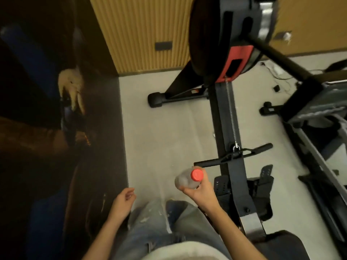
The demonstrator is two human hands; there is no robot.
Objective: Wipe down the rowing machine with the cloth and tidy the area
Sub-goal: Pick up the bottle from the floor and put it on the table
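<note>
The right hand (201,192) is clamped around the lower body of a clear plastic bottle (185,180), fingers curled beneath it, with the red cap (197,175) facing up toward the camera. The left hand (123,200) holds nothing; its fingers hang loosely curled beside the legs.

The bottle is carried clear of the floor (165,132), just left of the rowing machine (219,109). The pull handle (232,155) lies across the rail, with the footrests (264,175) just behind it.

Status, as judged:
- Tidying: under way. The bottle is in hand, not yet put away.
- Wiping: the cloth is in neither hand and cannot be identified in view. Whether any surface has been wiped cannot be told.
- Loose cables (277,76) lie on the floor near the flywheel housing (234,59).
</note>
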